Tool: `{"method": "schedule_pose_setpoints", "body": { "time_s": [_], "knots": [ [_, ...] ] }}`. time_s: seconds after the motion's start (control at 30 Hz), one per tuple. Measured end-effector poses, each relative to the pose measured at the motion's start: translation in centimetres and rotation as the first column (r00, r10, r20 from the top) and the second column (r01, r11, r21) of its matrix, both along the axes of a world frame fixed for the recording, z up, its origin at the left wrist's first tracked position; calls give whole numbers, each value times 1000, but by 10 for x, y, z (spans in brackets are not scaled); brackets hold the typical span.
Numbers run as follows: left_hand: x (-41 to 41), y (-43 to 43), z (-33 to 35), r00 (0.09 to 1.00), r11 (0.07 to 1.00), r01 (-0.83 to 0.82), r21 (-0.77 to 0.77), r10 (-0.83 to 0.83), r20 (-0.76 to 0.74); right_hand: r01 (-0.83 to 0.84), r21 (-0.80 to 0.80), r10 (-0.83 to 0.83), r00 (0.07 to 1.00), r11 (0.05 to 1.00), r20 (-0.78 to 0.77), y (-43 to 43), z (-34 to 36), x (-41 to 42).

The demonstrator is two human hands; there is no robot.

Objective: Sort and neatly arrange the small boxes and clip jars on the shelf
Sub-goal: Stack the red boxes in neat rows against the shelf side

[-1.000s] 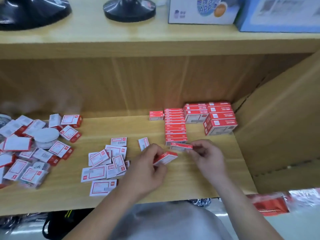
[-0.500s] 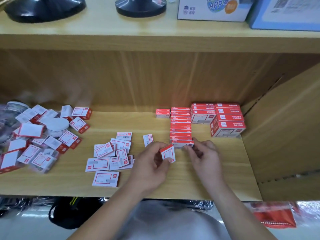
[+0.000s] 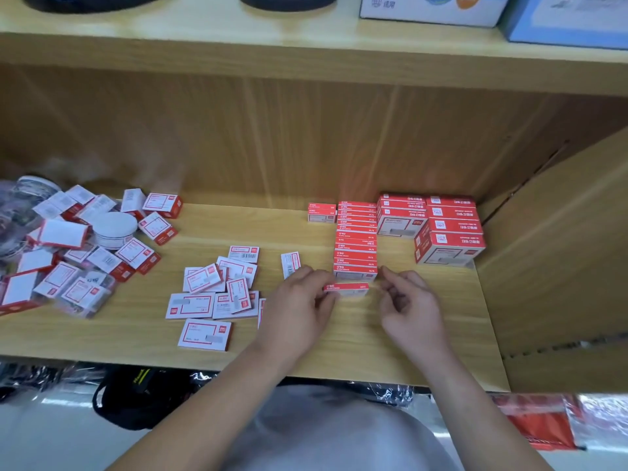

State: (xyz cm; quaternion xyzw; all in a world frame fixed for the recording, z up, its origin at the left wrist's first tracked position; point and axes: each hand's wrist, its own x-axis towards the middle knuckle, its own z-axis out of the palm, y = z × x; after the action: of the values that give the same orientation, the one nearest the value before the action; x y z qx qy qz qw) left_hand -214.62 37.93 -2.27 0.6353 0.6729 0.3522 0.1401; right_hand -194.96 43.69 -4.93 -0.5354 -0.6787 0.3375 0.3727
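Left hand (image 3: 299, 300) and right hand (image 3: 407, 307) are recorded as uncovered. Left forearm (image 3: 217, 399) and right forearm (image 3: 475, 402) are seen bare from the wrist down to the lower frame edge. A pale grey garment (image 3: 326, 433) of plain, smooth fabric is noted between them; its outline is rounded and blurred, and its cut cannot be determined.

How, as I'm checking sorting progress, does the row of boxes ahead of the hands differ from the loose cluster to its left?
The row stands on edge, red sides up; the cluster lies flat, white labels up. The row is packed straight, boxes touching; the cluster overlaps at mixed angles. Both are small red-and-white boxes on the same shelf.
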Motion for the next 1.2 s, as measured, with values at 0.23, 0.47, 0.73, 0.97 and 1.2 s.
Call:
{"method": "schedule_pose_setpoints", "body": {
  "time_s": [0.23,0.47,0.73,0.97,1.2],
  "knots": [
    [-4,4,3,947,997,-71,42,80,-310,-51,7,51,999,999,-1,-3,3,-6],
    [0,16,-9,879,999,-17,49,38,-475,-75,113,47,972,991,228,-2,4,-10],
    [0,23,-15,883,998,3,64,27,-468,-60,147,10,947,987,320,-2,4,-15],
    [-1,20,-11,871,999,25,36,-4,-491,-61,135,10,938,989,345,-3,7,-14],
    [-37,-45,19,981,996,50,72,-36,-188,94,-76,-90,994,993,54,-16,11,-3]
  ]
}}
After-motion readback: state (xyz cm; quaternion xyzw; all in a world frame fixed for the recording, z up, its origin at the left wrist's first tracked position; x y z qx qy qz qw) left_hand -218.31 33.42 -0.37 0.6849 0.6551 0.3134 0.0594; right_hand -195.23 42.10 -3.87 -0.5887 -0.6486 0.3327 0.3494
